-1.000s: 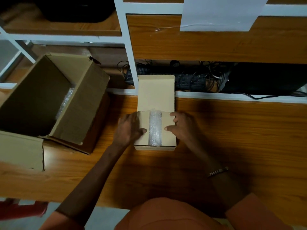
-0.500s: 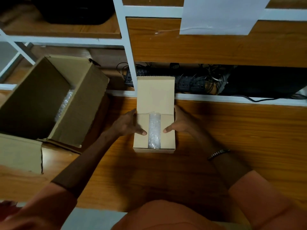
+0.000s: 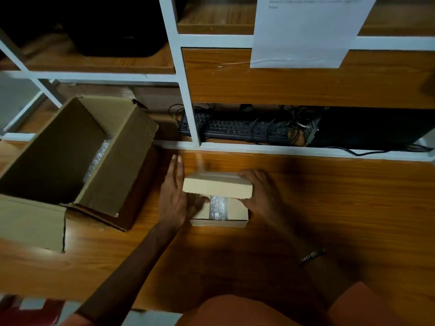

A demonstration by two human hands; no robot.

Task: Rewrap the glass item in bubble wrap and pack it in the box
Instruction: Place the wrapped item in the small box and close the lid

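Note:
A small tan cardboard box point(image 3: 219, 220) sits on the wooden table in front of me. Its lid point(image 3: 217, 188) is tipped forward, half way down over the opening. Between the two side flaps a strip of the bubble-wrapped item point(image 3: 219, 208) still shows. My left hand point(image 3: 175, 196) lies flat against the box's left side, thumb on the left flap, fingers pointing away. My right hand point(image 3: 257, 191) grips the right end of the lid and the box's right side.
A large open cardboard box point(image 3: 77, 158) with bubble wrap inside stands tilted at the left. Behind the table edge a white-framed shelf point(image 3: 186, 90) holds a keyboard point(image 3: 235, 130) and cables. A white paper sheet point(image 3: 306, 31) hangs above.
The lid stood upright behind the box earlier; it has swung forward and down over the opening. Both hands have shifted from the flaps toward the box's sides and lid.

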